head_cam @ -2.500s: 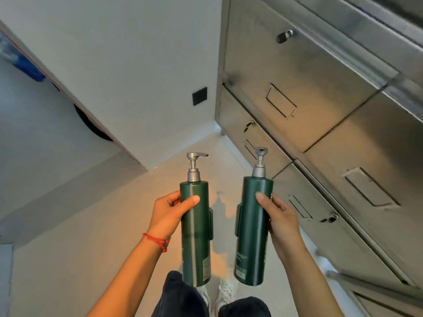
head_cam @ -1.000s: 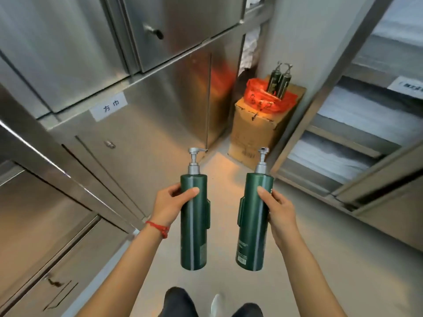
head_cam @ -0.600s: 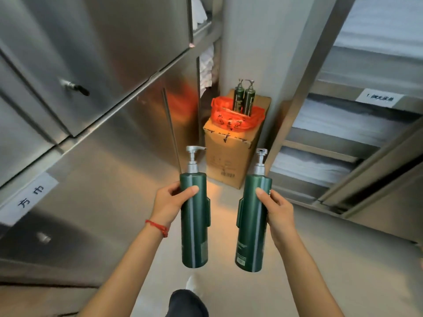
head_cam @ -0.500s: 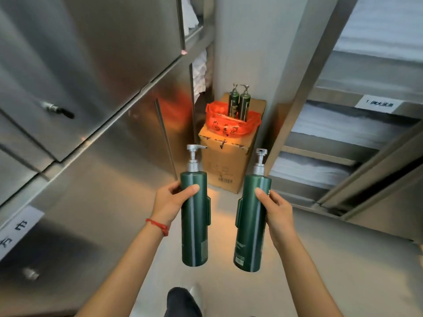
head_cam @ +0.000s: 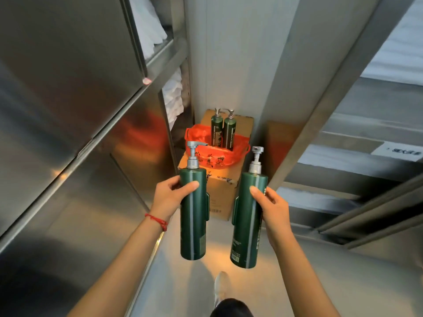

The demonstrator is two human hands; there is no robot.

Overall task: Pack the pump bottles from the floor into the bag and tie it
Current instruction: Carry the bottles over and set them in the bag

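- Left hand (head_cam: 170,197) and right hand (head_cam: 273,209) each wrap one upright green bottle (head_cam: 193,216), second bottle (head_cam: 249,218).
- Red bag (head_cam: 217,154) sits open on the box (head_cam: 219,193) ahead, two bottles (head_cam: 223,131) already inside.
- Risk: dropping these in could topple those, since the floppy rim gives no support.

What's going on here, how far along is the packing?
A person carries two green pump bottles upright, one in the left hand and one in the right hand. Ahead, an open red plastic bag sits on a cardboard box in the corner, with two more pump bottles already standing in it. The bag is not tied.
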